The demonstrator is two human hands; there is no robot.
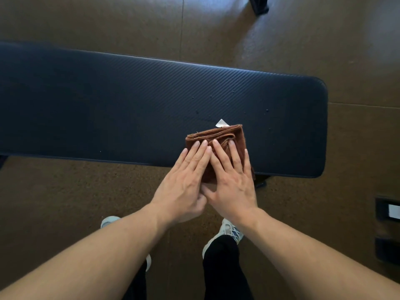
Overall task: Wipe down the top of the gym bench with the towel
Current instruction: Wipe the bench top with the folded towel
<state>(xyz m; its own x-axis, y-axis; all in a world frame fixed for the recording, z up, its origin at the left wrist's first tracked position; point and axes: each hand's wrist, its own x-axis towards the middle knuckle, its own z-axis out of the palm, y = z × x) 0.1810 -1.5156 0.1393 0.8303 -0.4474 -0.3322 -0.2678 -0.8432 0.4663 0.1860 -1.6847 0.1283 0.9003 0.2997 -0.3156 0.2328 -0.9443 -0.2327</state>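
A dark blue padded gym bench (129, 100) runs across the view from left to right. A folded brown towel (216, 135) with a small white tag lies on the bench near its front edge, towards the right end. My left hand (184, 185) and my right hand (231, 180) both press flat on the towel, fingers spread, side by side. The near part of the towel hangs slightly over the bench's front edge under my palms. Small droplets dot the bench top behind the towel.
Brown rubber floor (303, 40) surrounds the bench. My feet in light sneakers stand just in front of the bench. A dark piece of equipment (387, 226) sits at the right edge, and a black object (258, 5) at the top.
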